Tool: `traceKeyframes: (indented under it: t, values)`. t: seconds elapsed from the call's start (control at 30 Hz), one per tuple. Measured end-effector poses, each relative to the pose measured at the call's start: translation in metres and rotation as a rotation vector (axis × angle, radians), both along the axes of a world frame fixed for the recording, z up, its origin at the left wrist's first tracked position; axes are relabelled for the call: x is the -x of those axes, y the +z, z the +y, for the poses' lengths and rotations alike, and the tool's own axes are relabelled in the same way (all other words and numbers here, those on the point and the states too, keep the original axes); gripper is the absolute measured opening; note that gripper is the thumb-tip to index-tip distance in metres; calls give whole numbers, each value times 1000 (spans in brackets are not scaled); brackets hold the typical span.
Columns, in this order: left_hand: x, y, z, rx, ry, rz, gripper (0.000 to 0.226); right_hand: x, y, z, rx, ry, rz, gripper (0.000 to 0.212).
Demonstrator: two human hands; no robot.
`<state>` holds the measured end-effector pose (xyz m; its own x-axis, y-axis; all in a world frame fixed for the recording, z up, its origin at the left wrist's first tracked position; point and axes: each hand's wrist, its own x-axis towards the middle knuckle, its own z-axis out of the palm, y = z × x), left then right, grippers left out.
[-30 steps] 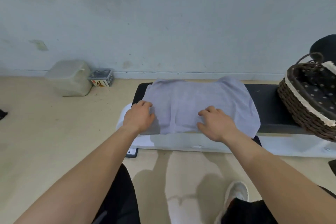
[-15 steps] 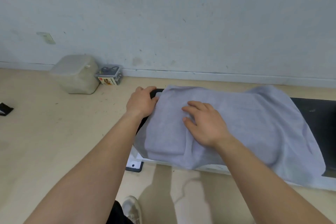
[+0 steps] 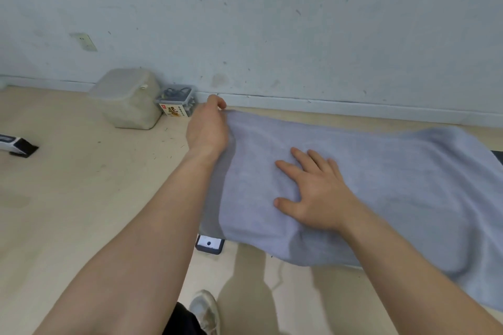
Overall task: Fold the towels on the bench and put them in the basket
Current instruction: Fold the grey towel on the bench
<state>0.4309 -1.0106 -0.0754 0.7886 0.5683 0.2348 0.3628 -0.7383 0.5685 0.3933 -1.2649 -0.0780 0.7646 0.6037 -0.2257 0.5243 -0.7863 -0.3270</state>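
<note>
Device [image 3: 17, 145]: black and white, on the floor at the far left; too cut off to tell what it is.
Tub [image 3: 128, 98]: pale, lidded, on the floor against the wall.
Box [image 3: 178, 103]: small, just right of the tub and touching it, with a printed label facing the camera.
Left hand [image 3: 208, 128]: at the towel's far left corner, fingers curled over the edge and pinching it.
Towel [image 3: 394, 185]: light blue-grey, spread lengthwise over the bench. Its near edge hangs over the front, and the left end is doubled under in a darker fold.
Foot [image 3: 209, 243]: a dark plate with a white top and a hole, showing under the towel's near left corner.
Right hand [image 3: 313, 193]: flat on the towel right of the left hand, fingers spread and straight, pressing the cloth down.
Hands: apart, both on the towel's left half.
Shoe [image 3: 205, 310]: pale, on the floor at the bottom edge.
Bench [image 3: 498, 156]: only a dark sliver shows at the right edge; the towel hides the rest.
</note>
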Motion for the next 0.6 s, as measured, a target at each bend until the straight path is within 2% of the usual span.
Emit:
traceKeyframes:
  t: [0.17, 0.27, 0.33, 0.4, 0.5, 0.6]
  values:
    - [24, -3, 2, 177, 0, 181, 59, 6, 0, -1, 47, 26, -82, 81]
    - [58, -3, -5, 410, -12, 364, 78, 14, -5, 2, 35, 40, -75, 84]
    - [77, 1, -11, 494, -13, 501, 81, 21, -11, 2, 41, 68, -103, 91]
    - [89, 7, -14, 418, -67, 562, 71, 27, -16, 1, 55, 75, -162, 92]
    - [96, 12, -9, 283, -106, 459, 45, 34, -19, 0, 64, 47, -231, 88]
    - [101, 16, -4, 94, -51, 450, 36, 39, -11, -3, 47, 36, -228, 85]
